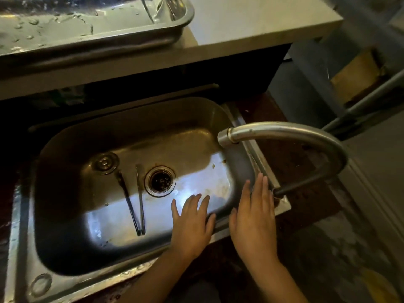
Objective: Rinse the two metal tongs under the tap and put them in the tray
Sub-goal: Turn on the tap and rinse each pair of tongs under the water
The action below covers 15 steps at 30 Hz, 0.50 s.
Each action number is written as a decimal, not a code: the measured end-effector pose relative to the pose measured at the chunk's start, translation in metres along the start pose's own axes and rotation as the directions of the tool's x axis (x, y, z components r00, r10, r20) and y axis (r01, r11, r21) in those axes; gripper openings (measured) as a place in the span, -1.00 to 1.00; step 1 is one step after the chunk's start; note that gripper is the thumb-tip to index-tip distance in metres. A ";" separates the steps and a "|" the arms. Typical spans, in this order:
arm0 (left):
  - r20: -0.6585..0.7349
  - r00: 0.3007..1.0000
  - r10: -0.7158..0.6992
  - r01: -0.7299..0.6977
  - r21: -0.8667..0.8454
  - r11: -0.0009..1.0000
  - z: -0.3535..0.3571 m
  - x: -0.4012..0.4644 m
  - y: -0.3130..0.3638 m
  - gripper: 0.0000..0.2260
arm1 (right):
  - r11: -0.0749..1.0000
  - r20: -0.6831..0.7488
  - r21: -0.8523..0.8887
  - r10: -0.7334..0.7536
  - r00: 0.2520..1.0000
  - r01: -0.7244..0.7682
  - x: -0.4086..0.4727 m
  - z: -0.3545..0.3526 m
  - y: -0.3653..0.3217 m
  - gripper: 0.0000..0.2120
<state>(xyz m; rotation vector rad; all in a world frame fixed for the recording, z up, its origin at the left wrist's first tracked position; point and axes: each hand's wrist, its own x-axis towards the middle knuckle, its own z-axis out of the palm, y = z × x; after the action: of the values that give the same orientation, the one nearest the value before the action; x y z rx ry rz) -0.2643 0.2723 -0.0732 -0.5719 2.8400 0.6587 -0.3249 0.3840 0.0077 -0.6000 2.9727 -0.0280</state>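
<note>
Worn on the head, looking forward and steeply down from close above the sink (21, 226). Basin filling the centre, tap (284, 132) arching in from the right, both hands entering from the bottom edge, tray (183, 20) cropped at the top. Wide-angle, edges bowed.

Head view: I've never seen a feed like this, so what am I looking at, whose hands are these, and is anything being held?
This single picture comes from a camera worn on a person's head, looking down. No machine here, just two bare hands. The left hand hovers open over the sink, the right hand is spread near the sink's right rim, below the tap. Neither holds anything. One pair of metal tongs lies on the sink bottom beside the drain. No water can be seen running from the tap. A wet metal tray sits on the counter behind; a thin metal piece in it may be the other tongs, but that is unclear.
</note>
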 end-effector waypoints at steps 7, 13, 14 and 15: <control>-0.027 1.000 0.006 -0.006 -0.029 1.000 0.003 0.000 -0.001 -0.55 | 0.997 0.018 -0.020 -0.077 0.997 0.077 0.019 -0.002 0.011 -0.35; -0.015 1.000 -0.004 0.003 -0.049 0.999 0.003 0.000 -0.003 -0.53 | 0.995 0.045 -0.015 -0.096 0.994 0.097 0.029 -0.005 0.015 -0.38; -0.010 1.000 -0.006 0.006 -0.053 0.999 0.003 0.000 -0.003 -0.53 | 0.995 0.051 -0.013 -0.095 0.994 0.096 0.030 -0.005 0.016 -0.38; -0.006 1.000 -0.007 0.007 -0.052 0.999 0.004 0.000 -0.003 -0.54 | 0.995 0.056 -0.006 -0.094 0.994 0.095 0.030 -0.005 0.016 -0.38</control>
<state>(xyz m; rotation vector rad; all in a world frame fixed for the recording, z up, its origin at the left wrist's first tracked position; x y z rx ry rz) -0.2626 0.2714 -0.0777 -0.5926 2.8328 0.7325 -0.3593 0.3869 0.0087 -0.7299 2.8896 -0.0067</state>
